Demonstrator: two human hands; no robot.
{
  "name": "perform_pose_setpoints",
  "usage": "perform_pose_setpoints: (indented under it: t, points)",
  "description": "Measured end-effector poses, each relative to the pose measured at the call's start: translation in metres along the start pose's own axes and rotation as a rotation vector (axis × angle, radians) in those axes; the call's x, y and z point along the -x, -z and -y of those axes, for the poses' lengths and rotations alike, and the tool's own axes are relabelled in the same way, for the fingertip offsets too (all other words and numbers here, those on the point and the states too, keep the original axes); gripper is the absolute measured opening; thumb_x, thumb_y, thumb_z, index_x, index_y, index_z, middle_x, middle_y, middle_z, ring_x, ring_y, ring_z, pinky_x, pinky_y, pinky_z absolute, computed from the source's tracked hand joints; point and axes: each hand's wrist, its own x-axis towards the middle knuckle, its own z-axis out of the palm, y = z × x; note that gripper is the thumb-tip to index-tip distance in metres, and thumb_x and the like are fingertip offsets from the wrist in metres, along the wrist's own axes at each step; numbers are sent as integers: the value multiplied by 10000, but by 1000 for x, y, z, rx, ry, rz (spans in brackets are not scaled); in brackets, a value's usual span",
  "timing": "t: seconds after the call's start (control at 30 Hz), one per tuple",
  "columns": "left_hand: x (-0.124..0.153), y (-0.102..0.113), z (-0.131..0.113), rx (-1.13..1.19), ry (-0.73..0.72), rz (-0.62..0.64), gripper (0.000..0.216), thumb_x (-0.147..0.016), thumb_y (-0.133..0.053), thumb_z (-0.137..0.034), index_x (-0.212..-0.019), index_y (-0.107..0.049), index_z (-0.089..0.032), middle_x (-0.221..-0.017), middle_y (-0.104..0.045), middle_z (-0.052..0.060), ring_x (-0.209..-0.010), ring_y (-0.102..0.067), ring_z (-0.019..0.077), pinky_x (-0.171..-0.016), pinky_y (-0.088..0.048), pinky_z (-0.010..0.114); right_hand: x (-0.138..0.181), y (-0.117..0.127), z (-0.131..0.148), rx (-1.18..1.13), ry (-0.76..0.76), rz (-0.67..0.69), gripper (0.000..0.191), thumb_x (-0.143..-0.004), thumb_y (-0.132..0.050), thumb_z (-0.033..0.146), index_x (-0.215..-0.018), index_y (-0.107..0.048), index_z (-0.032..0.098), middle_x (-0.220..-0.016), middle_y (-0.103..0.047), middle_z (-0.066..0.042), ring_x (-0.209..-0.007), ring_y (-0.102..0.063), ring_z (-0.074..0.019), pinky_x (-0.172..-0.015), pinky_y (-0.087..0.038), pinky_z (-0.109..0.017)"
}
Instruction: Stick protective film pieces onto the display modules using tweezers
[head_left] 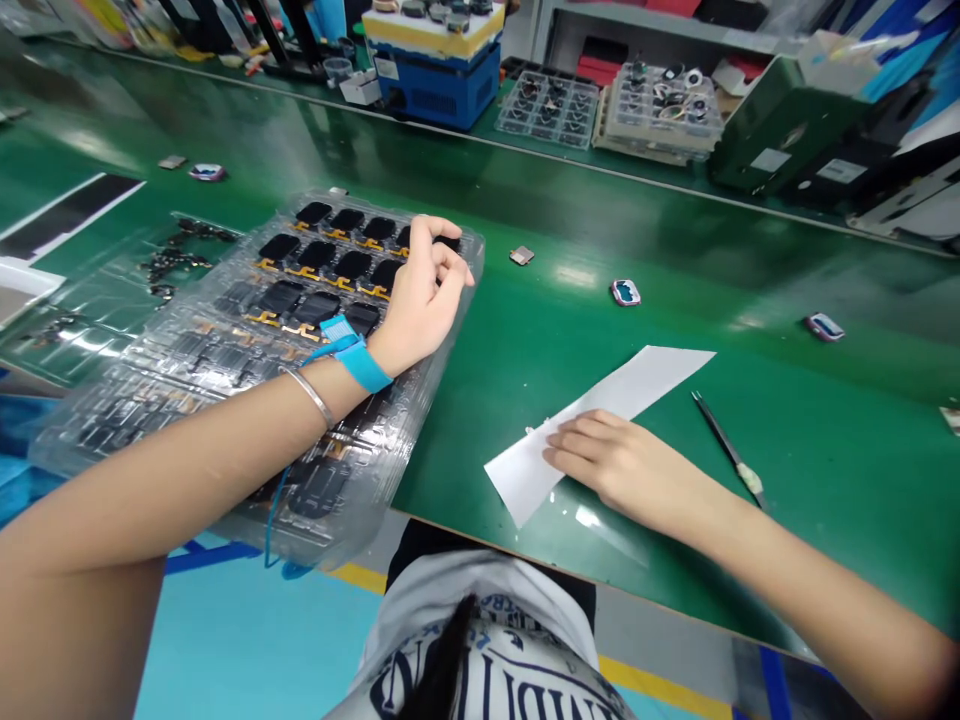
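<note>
The long green bench (540, 340) takes up most of what I see from here, its near part left fairly open around the work, probably so both hands can move freely. Next in size is the clear plastic tray (411, 425) at the person's left, slanting over the bench edge; its moulded pockets seem meant to keep the dark screen-like modules (352, 266) apart and unscratched. The person's pale shirt (517, 660) carries big dark capitals, of which I make out something like "MDI", the rest lost in folds. At the back, a green box (750, 140) bears a white label (770, 160) whose print is too small to read. A white strip of paper (637, 390) lies askew before the person, perhaps as a clean surface. The right hand (600, 455) rests on it, fingers close together and slightly bent, maybe steadying it; whether it pinches anything I cannot tell. The left hand (424, 290) hangs over the tray's far right corner with fingers curled; I cannot tell if they hold a module. The tweezers (727, 440) lie just beside the right forearm, likely for easy reach. A blue wrist band (365, 365) with a cord looks like static grounding. Smallest are two rounded frames (625, 292) and a flat square piece (521, 256) beyond the paper, well apart.
</note>
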Motion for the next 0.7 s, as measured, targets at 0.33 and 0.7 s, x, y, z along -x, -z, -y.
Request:
perform_pose_setpoints:
  t: [0.33,0.7]
  points:
    - [-1,0,5,-14,-10,-19,245,-848,-505,-171,-1063,-413,-246,-724,-597,-19,-591,-557,152,-518,-382,293,-22,7,-22,130,-184,-4,322,-908,-476,18,-1180,-612,122,-1173,-685,-125,-937,-668,-234,-729,-494,-341]
    - [-3,1,8,-31,-35,-11,224,-854,-519,-230,-1051,-415,-246,-709,-602,-22,-569,-554,151,-527,-403,301,8,19,5,172,-145,-39,264,-940,-462,49,-1142,-622,108,-1176,-682,-121,-873,-665,-221,-709,-502,-341]
